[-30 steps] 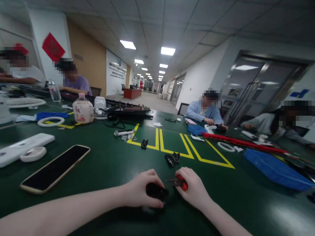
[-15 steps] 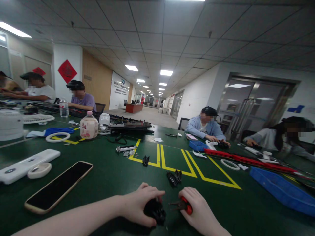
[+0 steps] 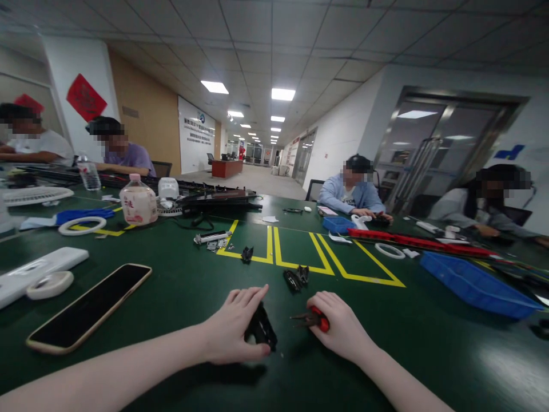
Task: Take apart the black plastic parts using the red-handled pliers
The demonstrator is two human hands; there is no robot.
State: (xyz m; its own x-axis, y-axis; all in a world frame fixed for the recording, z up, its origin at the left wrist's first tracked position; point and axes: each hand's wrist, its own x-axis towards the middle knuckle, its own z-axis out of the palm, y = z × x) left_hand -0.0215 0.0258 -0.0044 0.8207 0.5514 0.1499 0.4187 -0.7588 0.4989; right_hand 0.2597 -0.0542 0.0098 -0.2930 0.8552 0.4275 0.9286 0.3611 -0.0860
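Your left hand (image 3: 234, 329) clamps the small black plastic part (image 3: 261, 330) against the dark green desk (image 3: 180, 286), steadying it, while your right hand (image 3: 338, 326) grips red-handled small pliers (image 3: 311, 320), nose pointed at the part just beside it.

Both forearms are seen bare to the frame edge; no sleeves, gloves, rings or watch are worn on the left hand (image 3: 234, 326) or right hand (image 3: 343, 329).

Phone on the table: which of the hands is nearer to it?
Left. The left hand, holding a black part, sits just right of the phone; the right hand, gripping red-handled pliers, lies farther right.
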